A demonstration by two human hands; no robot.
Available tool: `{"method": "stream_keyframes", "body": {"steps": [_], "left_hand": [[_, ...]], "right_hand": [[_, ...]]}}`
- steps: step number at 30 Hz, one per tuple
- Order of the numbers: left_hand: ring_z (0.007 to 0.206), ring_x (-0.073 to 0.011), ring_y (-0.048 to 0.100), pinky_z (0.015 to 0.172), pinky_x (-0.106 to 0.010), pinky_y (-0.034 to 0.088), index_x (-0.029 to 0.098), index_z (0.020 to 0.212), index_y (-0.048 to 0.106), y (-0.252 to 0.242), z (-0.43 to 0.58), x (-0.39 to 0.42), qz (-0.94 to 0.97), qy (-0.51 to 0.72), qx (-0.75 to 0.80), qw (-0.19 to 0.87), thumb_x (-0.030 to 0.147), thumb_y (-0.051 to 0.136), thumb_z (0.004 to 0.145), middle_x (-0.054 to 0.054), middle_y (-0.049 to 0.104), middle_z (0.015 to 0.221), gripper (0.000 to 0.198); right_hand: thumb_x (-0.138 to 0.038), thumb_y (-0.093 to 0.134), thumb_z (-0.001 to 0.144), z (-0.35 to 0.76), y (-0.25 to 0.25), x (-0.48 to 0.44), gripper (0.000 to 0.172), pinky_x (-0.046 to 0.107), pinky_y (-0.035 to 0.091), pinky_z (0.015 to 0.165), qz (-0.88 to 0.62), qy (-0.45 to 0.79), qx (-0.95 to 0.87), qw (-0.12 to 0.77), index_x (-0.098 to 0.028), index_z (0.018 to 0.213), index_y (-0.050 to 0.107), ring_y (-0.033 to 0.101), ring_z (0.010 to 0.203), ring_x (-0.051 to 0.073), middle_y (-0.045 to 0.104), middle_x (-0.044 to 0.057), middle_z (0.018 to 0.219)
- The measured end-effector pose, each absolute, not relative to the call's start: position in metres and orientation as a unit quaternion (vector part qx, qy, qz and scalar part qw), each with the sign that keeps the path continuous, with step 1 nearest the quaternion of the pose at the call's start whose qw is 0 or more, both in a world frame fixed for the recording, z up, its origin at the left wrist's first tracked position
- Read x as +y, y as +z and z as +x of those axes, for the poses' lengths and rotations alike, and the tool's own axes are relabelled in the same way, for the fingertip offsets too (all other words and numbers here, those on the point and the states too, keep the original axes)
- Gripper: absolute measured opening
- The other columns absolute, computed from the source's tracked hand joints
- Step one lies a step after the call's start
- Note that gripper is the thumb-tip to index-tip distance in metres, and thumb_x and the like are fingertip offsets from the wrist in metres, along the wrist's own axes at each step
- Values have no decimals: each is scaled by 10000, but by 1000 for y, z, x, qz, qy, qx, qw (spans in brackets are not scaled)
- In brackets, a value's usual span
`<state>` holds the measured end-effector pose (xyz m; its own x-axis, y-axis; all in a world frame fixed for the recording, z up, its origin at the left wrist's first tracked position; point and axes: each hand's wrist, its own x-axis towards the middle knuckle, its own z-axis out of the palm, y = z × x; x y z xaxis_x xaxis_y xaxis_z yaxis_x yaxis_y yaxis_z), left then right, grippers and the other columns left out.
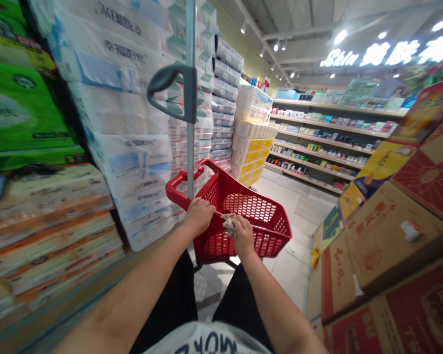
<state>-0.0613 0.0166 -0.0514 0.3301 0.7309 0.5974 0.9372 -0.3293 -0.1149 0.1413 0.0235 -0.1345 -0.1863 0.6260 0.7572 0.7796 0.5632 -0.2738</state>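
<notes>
A red plastic shopping cart with perforated sides stands right in front of me. My left hand is closed over the cart's near rim, beside the foot of a metal pole. That pole rises from the cart and carries a grey loop handle. Crumpled in the fingers of my right hand is a whitish rag, held against the same rim a little to the right. Part of the cart's inside is hidden by its walls and my hands.
On the left rise stacks of wrapped tissue packs and green packages. Cardboard boxes are piled along the right. Pale floor tiles run between them towards shelves of small goods at the back.
</notes>
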Motion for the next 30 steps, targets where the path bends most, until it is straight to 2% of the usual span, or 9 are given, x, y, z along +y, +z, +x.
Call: {"method": "stream_keyframes", "body": {"steps": [2,4,7,11,15,18,25,30], "left_hand": [[892,-234,571,977,-452,346,190,814,676,-48,-56,18,-776,-227,-541,230,290,386,936,-90,660,843,330],[864,-228,556,954,-449,345,189,776,657,-46,-54,19,-775,-232,-539,233,294,401,933,-83,651,821,318],[857,-220,543,946,-434,332,196,791,646,-48,-53,19,-774,-238,-537,238,285,410,932,-67,654,815,289],[864,-214,533,958,-423,315,208,821,646,-52,-52,18,-774,-246,-533,239,272,416,930,-56,657,824,263],[857,-214,531,966,-422,309,213,826,644,-52,-50,17,-775,-250,-531,234,267,403,934,-54,652,819,270],[856,-214,532,968,-424,309,213,826,644,-52,-50,16,-774,-254,-532,230,262,396,934,-56,648,815,275],[878,-217,530,971,-425,314,213,803,641,-51,-50,15,-771,-263,-533,228,266,405,929,-59,648,825,272],[875,-214,532,972,-426,316,222,831,650,-51,-49,15,-771,-264,-537,220,270,393,934,-59,651,831,281]], "right_hand": [[-85,516,860,144,-134,23,320,335,347,999,-450,-97,-765,452,-194,1139,629,462,1157,207,591,66,1256],[-100,535,864,146,-133,21,297,345,340,1010,-438,-117,-773,445,-197,1125,637,453,1161,215,591,65,1251],[-138,555,883,148,-137,15,305,353,335,1000,-417,-152,-805,395,-228,1165,626,456,1171,220,578,55,1279],[-139,561,870,146,-143,10,338,343,375,903,-433,-146,-831,316,-256,1182,620,517,1049,208,591,52,1258],[-137,558,850,140,-140,10,411,362,370,929,-422,-138,-841,308,-226,1251,578,492,1108,228,556,75,1307],[-128,524,872,136,-139,10,379,351,375,927,-413,-136,-848,302,-229,1231,596,493,1109,222,541,73,1320],[-127,506,900,135,-147,7,359,321,395,884,-450,-118,-842,275,-246,1223,611,522,979,202,551,68,1265],[-158,502,909,133,-141,6,345,342,390,899,-429,-125,-859,249,-221,1232,603,499,1028,218,572,93,1214]]}}
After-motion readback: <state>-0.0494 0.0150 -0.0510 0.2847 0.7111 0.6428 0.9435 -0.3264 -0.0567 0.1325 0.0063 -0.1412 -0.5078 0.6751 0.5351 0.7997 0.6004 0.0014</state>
